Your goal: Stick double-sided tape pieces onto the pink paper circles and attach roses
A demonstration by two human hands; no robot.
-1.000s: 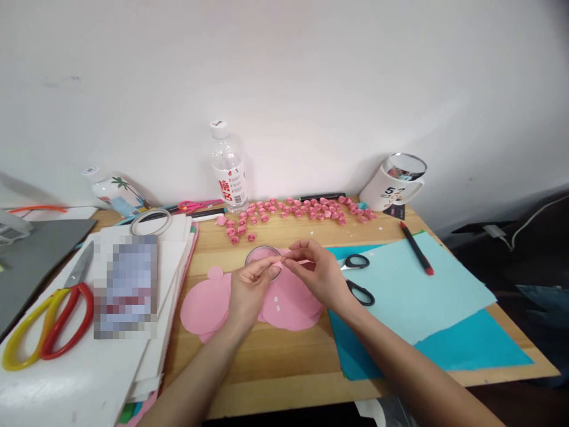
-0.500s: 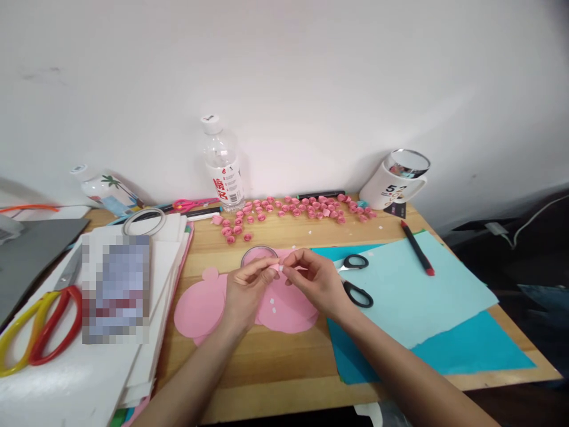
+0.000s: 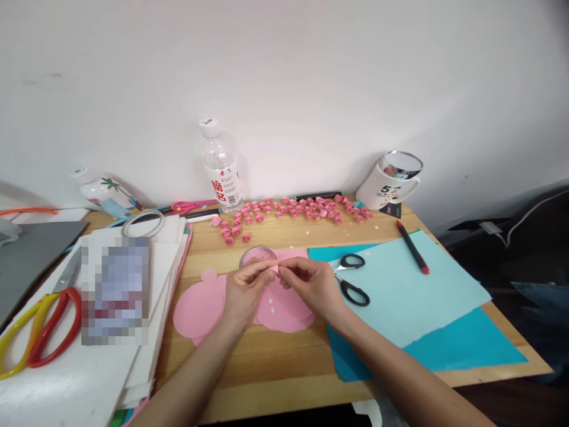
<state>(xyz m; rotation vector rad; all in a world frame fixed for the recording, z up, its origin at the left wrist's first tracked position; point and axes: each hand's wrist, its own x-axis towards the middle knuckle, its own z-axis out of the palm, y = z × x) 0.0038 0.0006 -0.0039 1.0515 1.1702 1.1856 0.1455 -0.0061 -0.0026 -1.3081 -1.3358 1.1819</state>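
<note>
Between the fingertips of both hands is a small pink paper piece (image 3: 275, 269), mostly covered by the fingers. My left hand (image 3: 246, 289) pinches it from the left, and my right hand (image 3: 313, 284) closes on its right side. Below the hands lie pink paper circles (image 3: 291, 309), with tiny white bits on them. More pink circles (image 3: 198, 309) lie to the left of my left hand. A round ring-shaped rim (image 3: 256, 249) shows just behind the fingers. Many rolled pink paper roses (image 3: 293, 210) are spread along the back of the table.
Black-handled scissors (image 3: 353, 279) lie on light blue paper (image 3: 413, 296) at the right, with a red-tipped marker (image 3: 412, 247). A bottle (image 3: 221, 172) and a white mug (image 3: 389, 184) stand by the wall. At left are stacked white papers (image 3: 102, 379) and red-yellow scissors (image 3: 56, 326).
My right fingertips have moved in against the pink paper piece, and the white bit seen at them earlier no longer shows. The view has shifted slightly.
</note>
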